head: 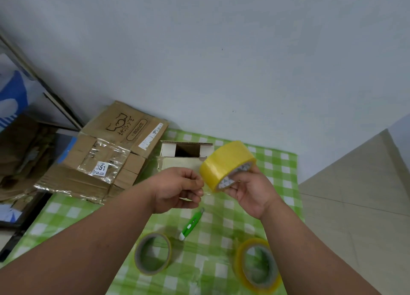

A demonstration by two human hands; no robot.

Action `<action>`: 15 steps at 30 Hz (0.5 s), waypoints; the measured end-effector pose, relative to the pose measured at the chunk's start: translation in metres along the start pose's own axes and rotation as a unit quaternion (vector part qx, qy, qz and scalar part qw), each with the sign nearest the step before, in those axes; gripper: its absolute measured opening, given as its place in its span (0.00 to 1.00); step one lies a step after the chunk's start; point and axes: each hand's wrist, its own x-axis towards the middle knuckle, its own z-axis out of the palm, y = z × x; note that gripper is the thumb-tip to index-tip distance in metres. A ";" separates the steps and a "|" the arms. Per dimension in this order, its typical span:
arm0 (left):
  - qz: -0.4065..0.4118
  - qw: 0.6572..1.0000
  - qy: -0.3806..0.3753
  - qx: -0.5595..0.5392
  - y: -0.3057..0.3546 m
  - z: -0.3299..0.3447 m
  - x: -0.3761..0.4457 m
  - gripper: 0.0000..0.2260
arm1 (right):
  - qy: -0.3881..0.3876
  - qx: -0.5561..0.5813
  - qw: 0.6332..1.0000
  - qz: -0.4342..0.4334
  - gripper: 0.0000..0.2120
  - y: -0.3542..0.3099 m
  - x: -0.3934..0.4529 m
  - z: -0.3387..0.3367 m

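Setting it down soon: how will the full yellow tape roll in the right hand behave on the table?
The yellow tape roll looks thickly wound, so it is probably hefty for its size. On its curved edge it would likely roll; flat, like the two thinner rolls, it should stay put.

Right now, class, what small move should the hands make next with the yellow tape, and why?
Probably draw the left hand away from the yellow tape roll to pull out a longer strip. It seems to pinch the roll's free end close by, the right hand holds the roll, and the small box behind is open on top.
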 end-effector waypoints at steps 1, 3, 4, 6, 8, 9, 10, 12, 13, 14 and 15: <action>0.007 1.000 0.005 0.000 0.003 0.000 -0.002 0.03 | -0.006 0.000 1.000 0.004 0.20 -0.002 0.001 0.001; 0.034 0.999 0.027 -0.002 0.009 -0.002 -0.004 0.06 | -0.016 -0.010 1.000 0.009 0.19 -0.007 0.001 0.004; 0.052 0.998 0.039 -0.011 0.010 -0.003 -0.005 0.08 | -0.019 -0.020 1.000 0.011 0.19 -0.008 0.001 0.005; 0.090 0.994 0.049 -0.030 0.012 -0.004 -0.007 0.08 | -0.023 -0.046 0.999 0.007 0.23 -0.012 0.000 0.007; 0.116 0.991 0.050 -0.046 0.013 -0.004 -0.008 0.06 | -0.031 -0.069 0.997 0.000 0.29 -0.015 0.000 0.010; 0.124 0.989 0.051 -0.057 0.014 -0.005 -0.009 0.06 | -0.035 -0.076 0.996 -0.002 0.32 -0.017 0.000 0.012; 0.129 0.988 0.051 -0.068 0.014 -0.006 -0.009 0.07 | -0.034 -0.079 0.996 -0.002 0.35 -0.019 -0.001 0.015; 0.141 0.986 0.047 -0.080 0.015 -0.007 -0.010 0.10 | -0.025 -0.078 0.997 -0.014 0.40 -0.023 -0.003 0.019; 0.148 0.985 0.049 -0.077 0.015 -0.007 -0.011 0.13 | -0.022 -0.081 0.996 -0.026 0.40 -0.024 -0.004 0.020; 0.157 0.984 0.060 -0.063 0.015 -0.007 -0.012 0.14 | -0.022 -0.087 0.995 -0.036 0.41 -0.025 -0.005 0.022; 0.167 0.982 0.082 -0.040 0.015 -0.005 -0.011 0.14 | -0.026 -0.093 0.994 -0.043 0.41 -0.026 -0.006 0.023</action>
